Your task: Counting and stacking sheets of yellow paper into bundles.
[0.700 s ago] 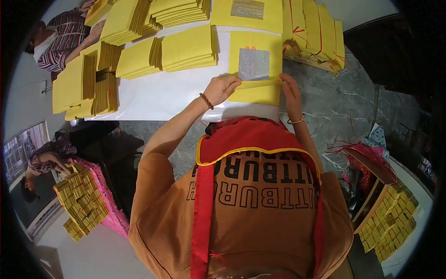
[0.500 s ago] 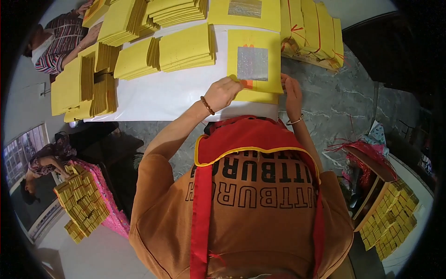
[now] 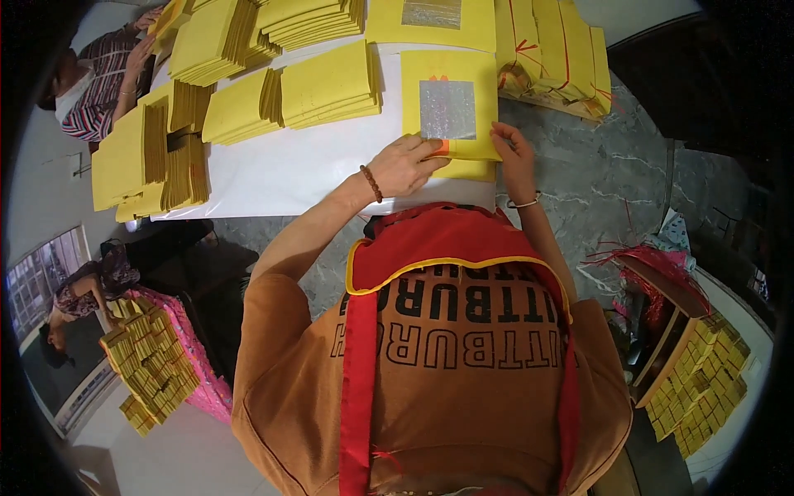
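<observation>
A yellow paper sheet [image 3: 484,99] with a silver foil square [image 3: 447,109] lies at the table's near right end, on top of more yellow paper. Orange marks show above and below the foil. My left hand [image 3: 407,165], a brown bead bracelet at its wrist, grips the sheet's near edge beside the lower orange mark, its fingers over the paper and thumb at the edge. At the near right corner, my right hand [image 3: 516,159] pinches the sheet's side edge. The near edge looks slightly raised. Undersides of the fingers are hidden.
Stacks of folded yellow paper [image 3: 327,87] stand left on the white-topped table [image 3: 273,169]. Red-tied yellow bundles [image 3: 571,58] sit at the far right. One person [image 3: 107,78] handles paper at far left; another [image 3: 83,289] is by yellow bundles [image 3: 153,355] lower left.
My left hand's fingers have spread further over the sheet's near edge. My right hand has shifted slightly away from me along its side. The far-left person's hands have moved away from the near stacks.
</observation>
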`<state>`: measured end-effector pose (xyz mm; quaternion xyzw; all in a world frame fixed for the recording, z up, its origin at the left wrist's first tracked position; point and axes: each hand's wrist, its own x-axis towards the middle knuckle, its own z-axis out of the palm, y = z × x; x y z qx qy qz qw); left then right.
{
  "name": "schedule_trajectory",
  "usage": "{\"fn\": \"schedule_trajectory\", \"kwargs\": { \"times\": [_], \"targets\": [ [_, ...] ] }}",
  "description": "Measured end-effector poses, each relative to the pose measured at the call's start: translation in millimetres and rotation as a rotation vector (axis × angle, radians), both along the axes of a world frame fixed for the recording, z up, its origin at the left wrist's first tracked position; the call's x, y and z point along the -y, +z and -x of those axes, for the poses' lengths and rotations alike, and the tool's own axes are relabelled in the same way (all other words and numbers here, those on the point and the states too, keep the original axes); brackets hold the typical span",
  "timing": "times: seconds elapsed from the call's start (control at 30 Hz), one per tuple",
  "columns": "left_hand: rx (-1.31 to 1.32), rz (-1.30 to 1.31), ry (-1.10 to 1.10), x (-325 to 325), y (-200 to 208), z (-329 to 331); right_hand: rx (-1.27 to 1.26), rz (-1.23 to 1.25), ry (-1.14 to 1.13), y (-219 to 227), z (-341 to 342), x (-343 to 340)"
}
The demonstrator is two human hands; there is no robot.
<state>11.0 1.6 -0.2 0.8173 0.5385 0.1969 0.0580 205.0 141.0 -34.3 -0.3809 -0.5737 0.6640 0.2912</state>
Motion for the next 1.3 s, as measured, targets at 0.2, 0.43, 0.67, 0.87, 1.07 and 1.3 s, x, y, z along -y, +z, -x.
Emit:
{"fn": "schedule_trajectory", "kwargs": {
  "times": [0.2,0.43,0.67,0.87,1.07,1.3],
  "targets": [
    [0.01,0.08,0.016,-1,-1,0,0.034,0.078,-0.033,4,-3,1],
    [0.204,0.032,0.008,-8,-1,9,-0.009,0.072,-0.106,5,-8,-7],
    [0.412,0.245,0.231,-1,-3,6,0.167,0.176,-0.025,9,-11,-5],
    [0.158,-0.021,0.039,-3,-9,4,0.097,0.2,0.005,22,-5,1],
    [0.082,0.11,0.067,-1,2,-2,0.011,0.23,-0.011,33,-1,3],
    [0.18,0.138,0.004,-5,-2,9,0.063,0.163,0.001,29,-4,-6]
  ]
}}
